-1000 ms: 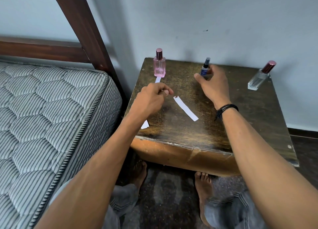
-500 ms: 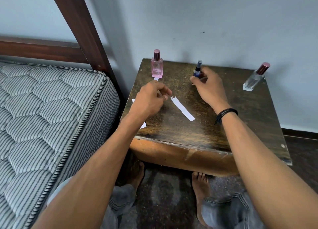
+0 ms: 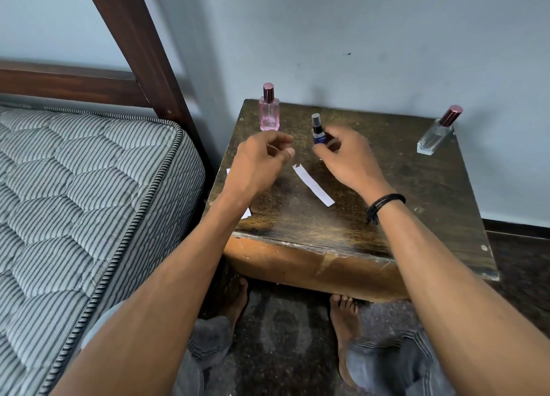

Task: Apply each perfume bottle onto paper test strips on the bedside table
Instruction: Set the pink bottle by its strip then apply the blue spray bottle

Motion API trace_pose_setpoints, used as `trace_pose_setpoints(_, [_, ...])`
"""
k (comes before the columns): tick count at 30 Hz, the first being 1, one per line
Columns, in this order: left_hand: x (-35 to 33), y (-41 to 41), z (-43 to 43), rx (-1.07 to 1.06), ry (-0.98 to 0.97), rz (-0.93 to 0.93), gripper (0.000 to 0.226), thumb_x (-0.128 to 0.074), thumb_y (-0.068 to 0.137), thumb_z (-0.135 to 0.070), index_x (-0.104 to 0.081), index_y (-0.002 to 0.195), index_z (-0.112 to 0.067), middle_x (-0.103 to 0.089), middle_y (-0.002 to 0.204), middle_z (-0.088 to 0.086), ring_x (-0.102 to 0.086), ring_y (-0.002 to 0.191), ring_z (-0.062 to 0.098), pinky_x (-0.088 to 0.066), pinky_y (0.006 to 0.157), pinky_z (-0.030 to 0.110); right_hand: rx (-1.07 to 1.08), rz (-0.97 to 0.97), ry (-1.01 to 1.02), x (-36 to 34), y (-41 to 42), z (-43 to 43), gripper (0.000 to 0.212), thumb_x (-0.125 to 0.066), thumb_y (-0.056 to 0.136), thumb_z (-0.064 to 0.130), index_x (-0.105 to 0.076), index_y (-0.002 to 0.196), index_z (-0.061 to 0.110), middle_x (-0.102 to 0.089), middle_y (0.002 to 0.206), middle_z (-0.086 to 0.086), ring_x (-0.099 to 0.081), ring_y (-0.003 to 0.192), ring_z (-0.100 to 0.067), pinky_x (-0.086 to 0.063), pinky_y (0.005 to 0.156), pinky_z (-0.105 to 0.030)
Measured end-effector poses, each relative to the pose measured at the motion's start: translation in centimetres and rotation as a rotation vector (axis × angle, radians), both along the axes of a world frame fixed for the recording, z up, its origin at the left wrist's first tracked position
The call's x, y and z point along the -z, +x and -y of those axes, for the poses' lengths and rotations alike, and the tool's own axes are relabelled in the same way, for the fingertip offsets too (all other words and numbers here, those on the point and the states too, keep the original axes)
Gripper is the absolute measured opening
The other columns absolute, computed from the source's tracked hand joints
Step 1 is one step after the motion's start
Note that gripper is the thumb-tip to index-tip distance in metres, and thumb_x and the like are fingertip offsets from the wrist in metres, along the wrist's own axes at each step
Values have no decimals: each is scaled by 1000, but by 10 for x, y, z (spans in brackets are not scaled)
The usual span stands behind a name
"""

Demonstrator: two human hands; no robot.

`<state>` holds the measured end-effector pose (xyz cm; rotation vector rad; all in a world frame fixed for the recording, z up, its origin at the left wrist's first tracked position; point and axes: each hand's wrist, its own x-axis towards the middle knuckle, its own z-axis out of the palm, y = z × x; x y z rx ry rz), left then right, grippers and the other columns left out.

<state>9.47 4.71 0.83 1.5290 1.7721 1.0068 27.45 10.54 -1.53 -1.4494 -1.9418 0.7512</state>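
Here, a worn wooden bench [image 3: 416, 211] beside a striped mattress [image 3: 89, 187]; right hand [image 3: 348, 157] pinches the small blue spray bottle [image 3: 317, 135] between its fingers; left hand [image 3: 259, 163], fingers curled, hold indiscernible.

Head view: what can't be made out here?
Left strip: middle hidden under the left forearm; only two ends show.
Blue bottle: base hidden by the right hand; label too small.
Left hand: curled fingers hide whether it holds anything.
Pink bottle: label too small.
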Motion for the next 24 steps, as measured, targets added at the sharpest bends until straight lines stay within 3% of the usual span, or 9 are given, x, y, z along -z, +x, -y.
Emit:
trace_pose_setpoints(5, [-2, 2, -4, -38, 40, 198, 32, -70, 92, -24, -69, 124, -23, -74, 102, -12, -68, 94, 4, -57, 93, 30, -72, 3, -25, -6, -1, 8, 11, -62, 96, 26, -69, 102, 23, -68, 93, 10, -64, 83, -13, -48, 71, -31])
trace_pose_setpoints(9, [-1, 4, -6, -11, 26, 342, 30, -72, 93, -20, -70, 123, -17, -74, 106, 5, -72, 96, 19, -60, 88, 31, -108, 39, -49, -9, 3, 17, 27, -62, 95, 28, -69, 121, 27, -69, 104, 10, -63, 89, -12, -49, 77, -29])
trace_pose_setpoints(13, [-3, 9, -3, 30, 8, 407, 20, -70, 92, -8, -75, 112, -9, -75, 100, 11, -73, 89, 18, -60, 84, 27, -112, 54, -57, -8, 6, 24, 41, -63, 94, 33, -64, 135, 29, -69, 120, 12, -62, 96, -5, -47, 78, -17])
trace_pose_setpoints(16, [-4, 11, -1, 60, -2, 499, 21, -69, 92, -4, -74, 112, -6, -75, 102, 15, -73, 89, 20, -59, 85, 28, -91, -47, -71, -11, 7, 35, 29, -63, 93, 31, -70, 121, 32, -71, 99, 14, -56, 75, 2, -40, 63, -11])
trace_pose_setpoints(19, [-5, 11, 0, 92, 10, 573, 23, -71, 92, -6, -72, 115, -5, -73, 102, 17, -72, 86, 19, -57, 80, 22, -70, -113, -73, -11, 5, 46, 17, -61, 95, 30, -71, 108, 32, -64, 79, 14, -52, 63, 0, -38, 58, -16])
trace_pose_setpoints(24, [-3, 6, -1, 135, -4, 579, 20, -73, 90, -13, -75, 107, -3, -76, 97, 10, -70, 86, 15, -56, 81, 24, -71, -153, -50, -10, -1, 58, 28, -54, 102, 49, -71, 108, 28, -64, 76, 7, -55, 65, -7, -36, 58, -21])
